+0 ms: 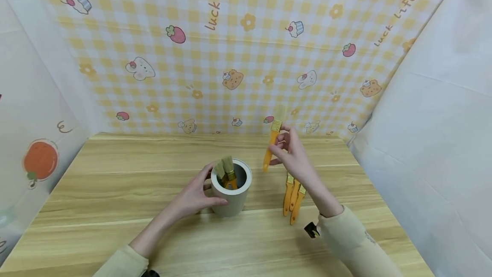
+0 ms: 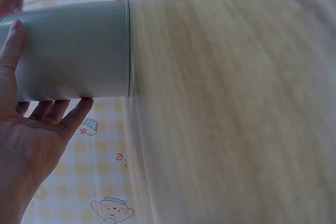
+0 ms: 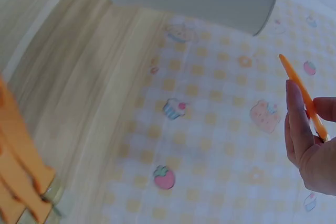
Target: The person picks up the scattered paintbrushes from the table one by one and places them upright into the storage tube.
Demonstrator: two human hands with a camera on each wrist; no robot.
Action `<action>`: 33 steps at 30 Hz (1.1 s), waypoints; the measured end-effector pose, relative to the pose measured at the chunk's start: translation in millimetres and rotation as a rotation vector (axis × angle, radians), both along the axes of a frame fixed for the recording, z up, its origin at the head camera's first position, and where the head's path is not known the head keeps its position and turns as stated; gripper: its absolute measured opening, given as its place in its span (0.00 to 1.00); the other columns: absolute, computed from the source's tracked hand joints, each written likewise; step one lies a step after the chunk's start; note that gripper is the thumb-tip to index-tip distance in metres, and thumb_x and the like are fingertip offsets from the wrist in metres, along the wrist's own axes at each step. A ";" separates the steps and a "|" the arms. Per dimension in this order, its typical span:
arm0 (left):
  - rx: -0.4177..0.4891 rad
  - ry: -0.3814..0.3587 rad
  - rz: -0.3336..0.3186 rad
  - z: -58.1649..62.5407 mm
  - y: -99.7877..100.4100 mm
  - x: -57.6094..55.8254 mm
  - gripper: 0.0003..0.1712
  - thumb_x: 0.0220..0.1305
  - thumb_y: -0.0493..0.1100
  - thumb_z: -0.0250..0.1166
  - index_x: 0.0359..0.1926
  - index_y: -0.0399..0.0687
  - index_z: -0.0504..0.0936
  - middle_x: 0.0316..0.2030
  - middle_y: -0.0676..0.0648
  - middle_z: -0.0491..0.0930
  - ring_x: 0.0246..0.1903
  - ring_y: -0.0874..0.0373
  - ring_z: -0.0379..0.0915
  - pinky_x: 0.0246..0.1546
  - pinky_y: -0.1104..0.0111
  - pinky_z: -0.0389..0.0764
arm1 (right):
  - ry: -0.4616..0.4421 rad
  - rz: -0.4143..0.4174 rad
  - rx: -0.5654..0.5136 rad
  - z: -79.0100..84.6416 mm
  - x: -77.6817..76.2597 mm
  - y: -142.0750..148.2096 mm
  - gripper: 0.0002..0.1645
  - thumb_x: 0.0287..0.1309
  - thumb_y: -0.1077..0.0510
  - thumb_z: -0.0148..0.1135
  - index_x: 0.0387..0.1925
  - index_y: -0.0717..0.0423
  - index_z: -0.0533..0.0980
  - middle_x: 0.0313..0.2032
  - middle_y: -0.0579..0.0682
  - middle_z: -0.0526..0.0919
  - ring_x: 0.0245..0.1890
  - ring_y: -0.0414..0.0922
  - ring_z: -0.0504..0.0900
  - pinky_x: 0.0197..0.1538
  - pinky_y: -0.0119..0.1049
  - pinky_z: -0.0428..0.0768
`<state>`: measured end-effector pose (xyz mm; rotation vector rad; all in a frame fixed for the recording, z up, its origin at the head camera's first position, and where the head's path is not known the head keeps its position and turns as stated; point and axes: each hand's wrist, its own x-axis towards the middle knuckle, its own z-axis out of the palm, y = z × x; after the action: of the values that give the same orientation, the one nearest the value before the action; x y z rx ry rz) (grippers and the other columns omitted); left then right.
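Note:
My left hand [image 1: 196, 193] grips the side of a grey-white cylindrical pot [image 1: 230, 204], thumb in front and fingers behind. The pot stands upright on the table, and in the left wrist view the fingers lie along its wall. Inside it lean paintbrushes [image 1: 228, 168], bristles up, against the rim's left part. To the right, my right hand [image 1: 293, 151] pinches a paintbrush [image 1: 272, 144] by its orange handle, bristles up, raised above the table. In the right wrist view the thumb and fingers hold that handle [image 3: 296, 80]. Several more paintbrushes [image 1: 294, 195] lie below the right forearm.
The wooden table [image 1: 134, 174] ends at the back against a yellow checked cloth [image 1: 215, 54] with printed figures. White sheets hang at the left and the right [image 1: 430, 110]. A small black item [image 1: 311, 230] sits by the right sleeve.

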<state>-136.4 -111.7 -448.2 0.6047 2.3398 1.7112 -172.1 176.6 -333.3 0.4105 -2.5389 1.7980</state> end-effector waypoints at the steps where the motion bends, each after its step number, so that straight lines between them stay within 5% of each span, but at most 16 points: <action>1: 0.001 0.005 -0.003 0.0 -0.2 0.1 0.59 0.51 0.48 0.82 0.78 0.60 0.56 0.75 0.39 0.62 0.68 0.31 0.70 0.65 0.46 0.81 | 0.017 0.001 -0.012 3.9 2.0 -4.3 0.33 0.70 0.67 0.58 0.69 0.58 0.55 0.43 0.53 0.69 0.39 0.45 0.76 0.36 0.47 0.93; 10: -0.002 0.004 0.004 1.7 0.2 1.1 0.60 0.50 0.48 0.83 0.78 0.60 0.56 0.74 0.41 0.63 0.69 0.35 0.70 0.67 0.47 0.80 | 0.147 0.023 -0.014 12.4 14.2 -34.4 0.27 0.70 0.67 0.59 0.64 0.59 0.60 0.43 0.60 0.78 0.39 0.51 0.86 0.39 0.38 0.92; 20: -0.007 0.002 0.000 1.4 -0.1 0.0 0.60 0.51 0.48 0.83 0.79 0.59 0.56 0.75 0.42 0.63 0.70 0.36 0.69 0.67 0.46 0.80 | 0.341 0.042 0.245 -13.7 21.2 -47.0 0.20 0.74 0.61 0.58 0.61 0.60 0.66 0.41 0.55 0.85 0.38 0.44 0.85 0.40 0.32 0.87; 33: 0.005 0.044 -0.014 -2.3 -0.2 -1.0 0.59 0.52 0.47 0.82 0.78 0.57 0.56 0.75 0.39 0.62 0.71 0.35 0.67 0.67 0.45 0.79 | 0.381 0.056 0.416 -33.8 23.3 -49.1 0.07 0.74 0.58 0.58 0.49 0.52 0.72 0.41 0.47 0.86 0.42 0.42 0.86 0.43 0.34 0.87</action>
<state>-137.4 -111.9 -450.5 0.6644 2.3564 1.7152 -148.8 127.6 -367.1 0.7516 -2.6149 1.0562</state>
